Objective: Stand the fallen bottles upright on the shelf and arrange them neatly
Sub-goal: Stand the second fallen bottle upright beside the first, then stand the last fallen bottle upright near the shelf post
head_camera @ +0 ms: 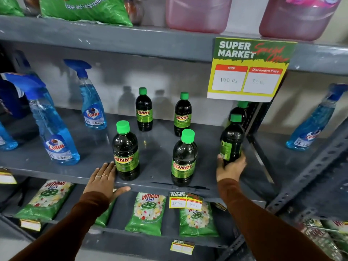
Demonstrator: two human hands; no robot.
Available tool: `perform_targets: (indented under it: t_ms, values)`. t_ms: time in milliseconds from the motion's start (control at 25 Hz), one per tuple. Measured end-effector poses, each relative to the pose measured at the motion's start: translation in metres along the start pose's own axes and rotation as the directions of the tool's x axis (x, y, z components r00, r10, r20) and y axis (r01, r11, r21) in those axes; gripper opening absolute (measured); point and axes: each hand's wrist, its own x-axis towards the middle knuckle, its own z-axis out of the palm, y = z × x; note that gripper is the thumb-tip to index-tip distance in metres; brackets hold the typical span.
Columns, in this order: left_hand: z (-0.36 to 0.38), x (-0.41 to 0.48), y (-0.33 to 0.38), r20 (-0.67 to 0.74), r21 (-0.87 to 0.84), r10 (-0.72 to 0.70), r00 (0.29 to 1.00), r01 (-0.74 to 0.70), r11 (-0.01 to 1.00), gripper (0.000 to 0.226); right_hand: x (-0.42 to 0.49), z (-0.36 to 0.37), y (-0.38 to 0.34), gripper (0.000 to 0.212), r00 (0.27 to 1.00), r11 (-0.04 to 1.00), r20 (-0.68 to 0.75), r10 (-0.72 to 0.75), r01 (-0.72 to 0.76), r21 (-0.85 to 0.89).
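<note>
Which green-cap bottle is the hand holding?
The rightmost front bottle. The right hand grips its base and its label is turned sideways; the other bottles stand free.

Six dark Sunny bottles with green caps (pixel 125 151) stand on the middle shelf (pixel 90 147), one of them half hidden behind another at the right. Four blue Colin spray bottles (pixel 93 102) show in full, and parts of others sit at the left edge. Three green Wheel packets (pixel 146 213) lie fully visible on the shelf below, and three yellow price cards (pixel 248 70) hang from shelf edges.
</note>
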Motion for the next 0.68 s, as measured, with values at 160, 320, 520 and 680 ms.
perform_targets:
  t_ms: [160,320,520,680]
  values:
    - [-0.001,-0.001,0.000,-0.001,-0.005,0.002,1.000,-0.002,1.000,0.145,0.000,-0.001,0.002,0.070,0.996,0.997,0.066,0.059,-0.063,0.053]
    - [-0.001,0.001,0.002,0.014,0.032,-0.003,1.000,0.003,0.999,0.145,-0.011,-0.003,0.000,0.071,0.989,0.987,-0.068,0.132,-0.137,-0.086]
    - [0.001,0.000,-0.001,0.018,0.045,-0.010,1.000,0.009,0.999,0.144,-0.012,-0.007,-0.005,0.080,0.984,0.977,-0.079,0.163,-0.172,-0.129]
    - [0.000,0.001,0.000,0.020,0.021,0.004,1.000,-0.004,1.000,0.142,-0.004,-0.009,-0.021,0.100,0.970,0.954,-0.132,0.203,-0.227,-0.197]
